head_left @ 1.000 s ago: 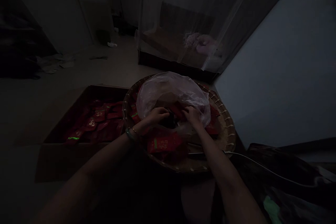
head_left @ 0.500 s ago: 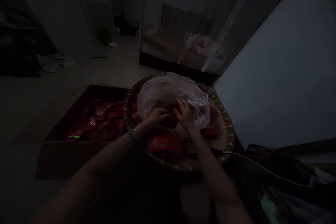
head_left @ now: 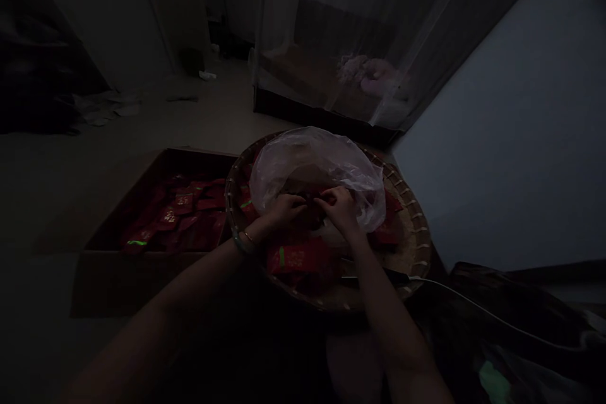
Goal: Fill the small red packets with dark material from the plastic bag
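A round woven bamboo tray (head_left: pixel 419 221) stands before me, holding a crumpled clear plastic bag (head_left: pixel 326 145) with its mouth toward me. At that mouth, my left hand (head_left: pixel 286 209) has its fingers curled on the side of a small dark red pouch (head_left: pixel 312 216). Thumb and fingers of my right hand (head_left: pixel 341 207) pinch together at the pouch's upper edge. The hands partly cover the pouch, and dim light blurs its detail. Nearer me in the tray lie printed red packets (head_left: pixel 296 257), beside a dark flat device (head_left: pixel 395 276) under my right forearm.
Left of the tray is an open cardboard box (head_left: pixel 142 265) full of red packets (head_left: pixel 182 202). A white cable (head_left: pixel 473 293) runs right from the device. Behind stands a bed under a mosquito net (head_left: pixel 326 88); a pale wall (head_left: pixel 511 139) rises at right.
My right hand's fingers have gone from spread to pinched and drawn closer to the left hand. The left hand has barely moved. The whole view has shifted slightly.
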A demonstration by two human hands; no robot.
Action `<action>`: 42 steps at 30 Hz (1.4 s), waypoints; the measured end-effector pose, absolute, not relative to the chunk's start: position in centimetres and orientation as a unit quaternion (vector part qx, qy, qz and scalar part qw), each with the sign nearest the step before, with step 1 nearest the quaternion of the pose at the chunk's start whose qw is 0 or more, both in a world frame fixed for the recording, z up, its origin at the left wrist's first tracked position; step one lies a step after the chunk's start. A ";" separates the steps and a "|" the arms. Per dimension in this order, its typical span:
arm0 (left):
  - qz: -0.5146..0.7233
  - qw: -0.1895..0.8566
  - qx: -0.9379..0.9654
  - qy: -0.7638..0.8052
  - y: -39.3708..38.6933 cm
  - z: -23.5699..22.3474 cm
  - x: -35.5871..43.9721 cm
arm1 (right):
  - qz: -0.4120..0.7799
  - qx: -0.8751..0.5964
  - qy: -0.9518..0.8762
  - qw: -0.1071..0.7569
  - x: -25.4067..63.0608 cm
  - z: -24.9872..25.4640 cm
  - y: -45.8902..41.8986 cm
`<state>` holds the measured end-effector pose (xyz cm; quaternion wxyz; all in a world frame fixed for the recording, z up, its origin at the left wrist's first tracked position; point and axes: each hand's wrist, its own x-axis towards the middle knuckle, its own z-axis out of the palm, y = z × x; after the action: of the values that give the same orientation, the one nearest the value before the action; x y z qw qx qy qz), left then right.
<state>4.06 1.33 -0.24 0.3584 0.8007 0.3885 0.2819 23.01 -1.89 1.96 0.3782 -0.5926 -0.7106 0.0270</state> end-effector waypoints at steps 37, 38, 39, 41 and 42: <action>0.280 0.024 0.906 0.317 0.5 0.9 3.6 | 0.515 -0.498 -0.520 0.466 21.3 1.2 -2.5; 0.278 0.023 0.905 0.321 0.5 1.0 3.6 | 0.526 -0.492 -0.517 0.463 21.2 1.2 -2.6; 0.277 0.023 0.903 0.329 0.5 1.0 3.6 | 0.537 -0.483 -0.514 0.462 21.2 1.3 -2.7; 0.280 0.033 0.896 0.344 0.8 0.8 3.6 | 0.552 -0.470 -0.509 0.464 21.4 1.3 -2.6; 0.284 0.045 0.891 0.352 1.0 0.6 3.6 | 0.551 -0.469 -0.504 0.471 21.6 1.3 -2.5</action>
<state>3.58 1.04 0.59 0.0446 0.8906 0.3525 0.2840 21.56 -2.52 1.31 0.4711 -0.4694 -0.5045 0.5507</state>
